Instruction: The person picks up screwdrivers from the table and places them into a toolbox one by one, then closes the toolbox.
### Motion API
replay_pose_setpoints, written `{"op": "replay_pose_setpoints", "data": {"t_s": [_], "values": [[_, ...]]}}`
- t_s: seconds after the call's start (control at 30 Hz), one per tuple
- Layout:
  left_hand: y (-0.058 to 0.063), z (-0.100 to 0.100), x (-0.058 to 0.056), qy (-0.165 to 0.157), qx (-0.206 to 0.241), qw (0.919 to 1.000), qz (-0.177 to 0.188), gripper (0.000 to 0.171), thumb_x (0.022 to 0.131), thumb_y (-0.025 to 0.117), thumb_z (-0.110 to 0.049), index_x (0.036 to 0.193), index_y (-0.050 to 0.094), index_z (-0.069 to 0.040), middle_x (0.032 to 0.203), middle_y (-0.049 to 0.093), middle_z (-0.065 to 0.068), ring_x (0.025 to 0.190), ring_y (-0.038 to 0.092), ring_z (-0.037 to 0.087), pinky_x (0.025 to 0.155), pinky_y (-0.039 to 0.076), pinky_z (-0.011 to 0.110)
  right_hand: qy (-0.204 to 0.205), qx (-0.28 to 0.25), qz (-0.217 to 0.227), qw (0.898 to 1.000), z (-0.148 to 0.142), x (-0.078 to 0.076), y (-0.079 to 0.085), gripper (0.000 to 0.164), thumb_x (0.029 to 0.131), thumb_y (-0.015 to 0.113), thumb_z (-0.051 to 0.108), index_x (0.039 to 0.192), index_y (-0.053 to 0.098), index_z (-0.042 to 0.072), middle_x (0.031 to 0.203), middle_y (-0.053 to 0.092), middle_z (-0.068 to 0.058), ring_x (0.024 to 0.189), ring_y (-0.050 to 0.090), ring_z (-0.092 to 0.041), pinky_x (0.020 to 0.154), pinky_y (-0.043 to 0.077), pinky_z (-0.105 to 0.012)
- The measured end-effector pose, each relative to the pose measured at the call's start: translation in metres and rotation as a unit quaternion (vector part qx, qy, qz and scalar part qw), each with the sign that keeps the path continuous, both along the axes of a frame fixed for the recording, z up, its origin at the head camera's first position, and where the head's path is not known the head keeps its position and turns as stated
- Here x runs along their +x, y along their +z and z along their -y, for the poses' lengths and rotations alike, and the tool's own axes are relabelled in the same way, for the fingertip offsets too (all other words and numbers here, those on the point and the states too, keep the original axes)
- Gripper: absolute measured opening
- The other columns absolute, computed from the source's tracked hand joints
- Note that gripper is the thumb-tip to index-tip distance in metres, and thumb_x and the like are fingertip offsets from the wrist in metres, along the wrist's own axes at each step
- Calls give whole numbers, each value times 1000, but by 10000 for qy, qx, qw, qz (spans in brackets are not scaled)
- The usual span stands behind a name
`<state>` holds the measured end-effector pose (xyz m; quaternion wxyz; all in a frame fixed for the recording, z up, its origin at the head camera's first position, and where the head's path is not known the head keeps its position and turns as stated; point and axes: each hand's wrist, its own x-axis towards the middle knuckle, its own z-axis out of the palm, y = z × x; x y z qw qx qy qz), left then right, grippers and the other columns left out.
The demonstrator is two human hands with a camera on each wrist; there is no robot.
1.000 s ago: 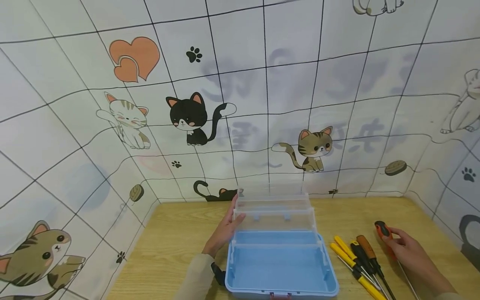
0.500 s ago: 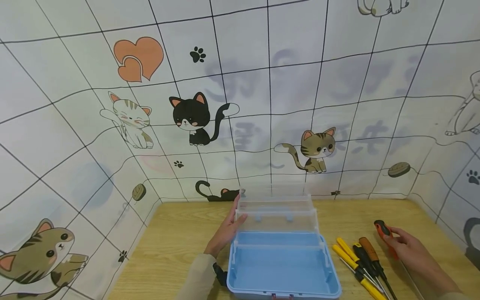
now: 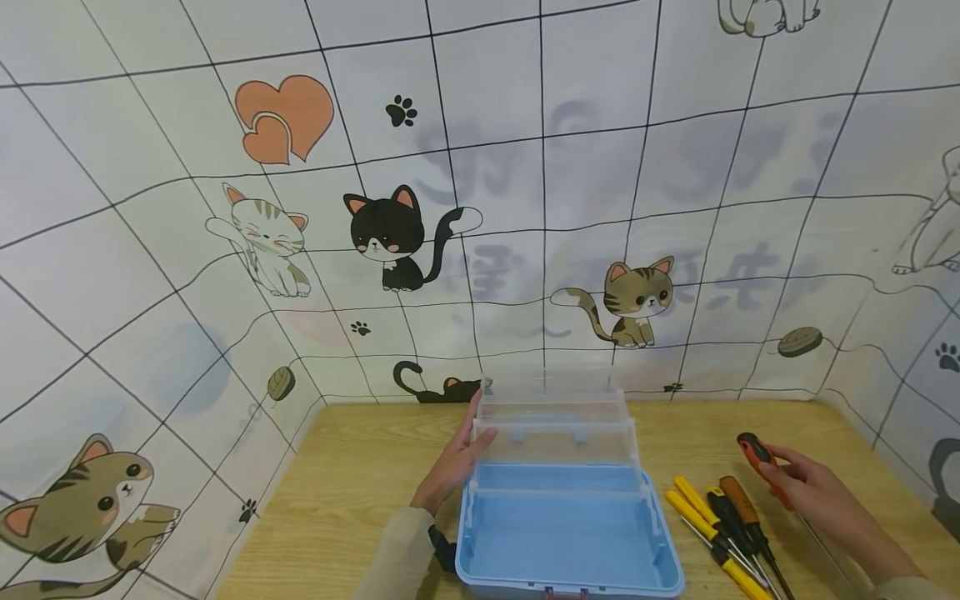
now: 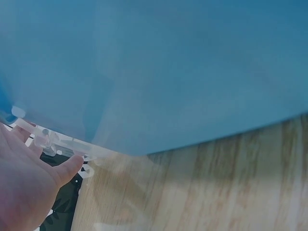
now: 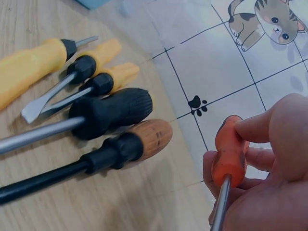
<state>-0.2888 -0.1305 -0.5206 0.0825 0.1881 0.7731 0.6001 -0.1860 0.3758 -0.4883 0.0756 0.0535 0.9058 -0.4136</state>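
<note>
A light blue plastic toolbox stands on the table in the head view, its clear lid raised at the back. My left hand holds the lid's left edge, thumb in front and fingers behind. In the left wrist view the box's blue wall covers part of those fingers. Right of the box, my right hand grips an orange-and-black screwdriver by its handle. The right wrist view shows the fingers curled round that handle, the metal shaft pointing down toward the frame's bottom.
Between the box and my right hand lie several screwdrivers: yellow-handled ones, a black-handled one and a brown-handled one. A wall covering with printed cats rises behind the wooden table and at both sides.
My right hand has moved slightly left and up with the orange-and-black screwdriver. My left hand stays on the lid. The head view has shifted a little.
</note>
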Motion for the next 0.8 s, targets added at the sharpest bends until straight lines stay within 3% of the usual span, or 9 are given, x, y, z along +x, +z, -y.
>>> {"op": "replay_pose_setpoints", "data": {"t_s": [0.2,0.5,0.63,0.8], "values": [[0,0,0,-10,37,10000,-7,69,104,48,-42,156,3,-49,167,-3,-5,153,-1,33,115,8,69,72,63,-159,9998,5,0,8,71,107,38,42,148,23,-15,111,63,-27,82,57,-18,64,51,-32],[-1,1,0,54,-111,9999,-65,73,103,48,-45,159,2,-41,167,-4,-5,153,0,32,115,9,69,100,142,-246,9995,12,-1,18,68,108,37,40,148,24,-13,109,64,-25,81,55,-20,63,48,-32],[-2,1,0,48,-83,9999,-67,73,102,49,-47,158,2,-43,166,-4,-8,153,-1,30,116,9,68,116,175,-221,9995,15,-3,23,69,108,36,41,148,24,-13,111,62,-27,83,56,-22,62,47,-32],[-2,0,-1,-9,52,10000,-22,69,103,49,-44,154,3,-54,165,-5,-12,153,-2,26,117,8,66,128,286,-247,9992,19,-5,28,69,108,36,41,147,26,-14,108,63,-25,85,57,-23,62,46,-32]]}}
